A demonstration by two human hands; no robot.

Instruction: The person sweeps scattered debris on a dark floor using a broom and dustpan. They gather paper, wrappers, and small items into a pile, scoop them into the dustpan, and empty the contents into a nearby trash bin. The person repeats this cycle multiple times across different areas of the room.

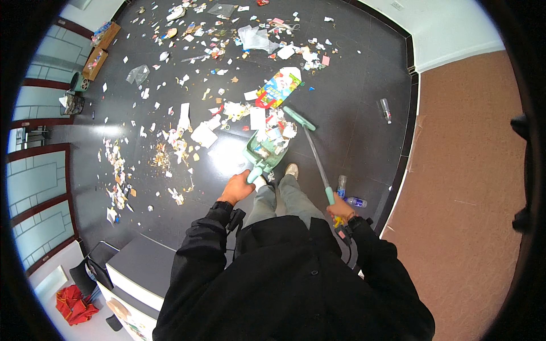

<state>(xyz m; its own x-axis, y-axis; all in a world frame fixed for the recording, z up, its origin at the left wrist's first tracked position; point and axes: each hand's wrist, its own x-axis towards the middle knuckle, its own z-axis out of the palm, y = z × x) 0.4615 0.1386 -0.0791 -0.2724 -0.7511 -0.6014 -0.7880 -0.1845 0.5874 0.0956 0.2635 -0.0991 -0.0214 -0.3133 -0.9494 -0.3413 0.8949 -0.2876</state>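
My left hand (237,188) is closed around the handle of a pale green dustpan (249,153) that lies low in front of my feet. Crumpled paper and mixed scraps (276,129) fill the pan and spill over its far edge. In my right hand (342,209) is the grip of a long broom (318,159) with a grey pole. Its narrow green head rests on the floor just right of the heap, close to a colourful bag (278,88). My fingers are partly hidden at both grips.
Litter (219,48) is scattered over the dark tiled floor, ahead and left. Two plastic bottles (342,184) lie by my right hand, another bottle (386,111) farther right. A brown surface (460,170) borders the right side; a grey-topped cabinet (145,264) stands at lower left.
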